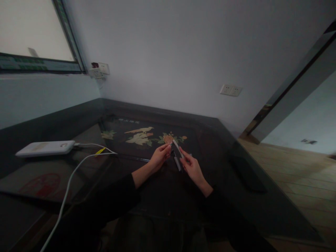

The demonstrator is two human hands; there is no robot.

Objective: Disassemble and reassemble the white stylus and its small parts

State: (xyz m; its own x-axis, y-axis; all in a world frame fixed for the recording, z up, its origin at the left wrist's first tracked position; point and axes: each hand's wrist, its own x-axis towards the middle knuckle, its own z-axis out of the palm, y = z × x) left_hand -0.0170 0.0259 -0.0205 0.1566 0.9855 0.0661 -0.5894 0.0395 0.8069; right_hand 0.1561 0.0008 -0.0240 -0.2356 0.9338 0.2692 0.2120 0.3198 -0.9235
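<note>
My right hand [193,169] is closed around a slim, pale grey strip [178,148], which slants up and left from the fingers. My left hand [160,157] pinches close to the strip's upper end; a small bit shows at its fingertips, too small to name. Just below, between the hands, is a slim grey bar-like piece [177,163] with a dark part at its top. Whether it hangs from the hands or lies on the table cannot be made out. Both hands are over the dark glossy table [162,196].
A white power bank-like box [46,148] sits at the left, with a white cable [68,185] and yellow tag [100,151]. A flat black object [248,175] lies at the right. Behind the table is a wall with sockets [231,90].
</note>
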